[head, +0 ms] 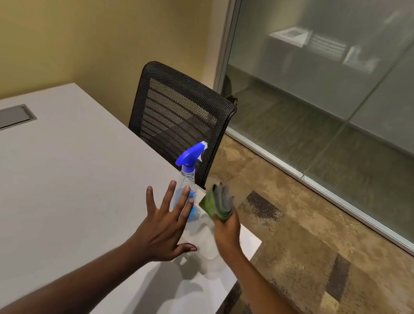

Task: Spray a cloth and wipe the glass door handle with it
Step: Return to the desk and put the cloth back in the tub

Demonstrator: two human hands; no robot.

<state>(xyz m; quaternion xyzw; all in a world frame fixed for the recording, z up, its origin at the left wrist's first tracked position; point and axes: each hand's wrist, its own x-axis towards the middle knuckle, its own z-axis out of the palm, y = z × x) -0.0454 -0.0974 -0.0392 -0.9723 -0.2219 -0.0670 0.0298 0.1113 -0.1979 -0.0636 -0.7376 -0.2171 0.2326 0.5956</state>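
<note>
A clear spray bottle (pixel 188 178) with a blue trigger head stands upright near the right edge of the white table (pixel 55 191). My left hand (pixel 164 227) is spread open just in front of the bottle, its fingers overlapping the lower part of it without gripping. My right hand (pixel 228 233) holds a folded green and grey cloth (pixel 218 203) upright just right of the bottle, above the table's corner. The cloth is blurred. No door handle is in view.
A black mesh office chair (pixel 179 117) stands behind the bottle, pushed against the table. A glass wall with a metal frame (pixel 336 99) runs along the right. Patterned brown carpet (pixel 319 247) covers the floor. A grey cable hatch (pixel 1 119) sits in the table at left.
</note>
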